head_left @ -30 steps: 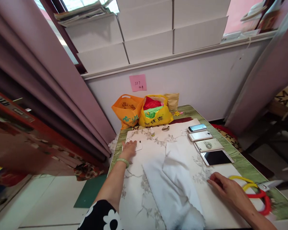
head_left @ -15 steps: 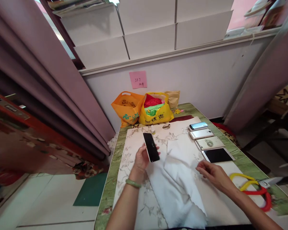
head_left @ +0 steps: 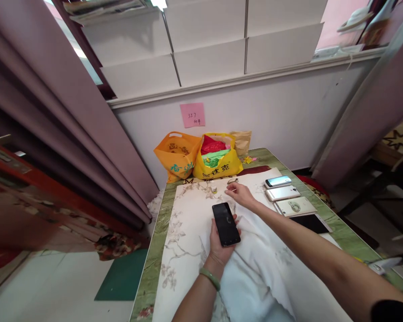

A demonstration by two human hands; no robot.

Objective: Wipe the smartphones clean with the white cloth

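Observation:
My left hand (head_left: pixel 220 248) holds a black-screened phone (head_left: pixel 225 224) face up, above a crumpled white cloth (head_left: pixel 255 264) on the table. My right hand (head_left: pixel 241 194) is stretched far forward over the pale flowered mat (head_left: pixel 188 223), fingers loosely curled, close to a small bottle (head_left: pixel 214 189) and a small metal ring (head_left: pixel 232 181). Whether it touches either I cannot tell. A green bangle (head_left: pixel 210 277) sits on my left wrist.
Several phones (head_left: pixel 282 193) lie in a row along the right of the green table (head_left: pixel 154 241). An orange bag (head_left: pixel 177 156) and a yellow bag (head_left: pixel 216 161) stand at the far end by the wall. Curtains hang on the left.
My left hand took the phone from the mat's far left, turned it screen up and brought it over the cloth. My right hand left the near right and reached forward to the small bottle.

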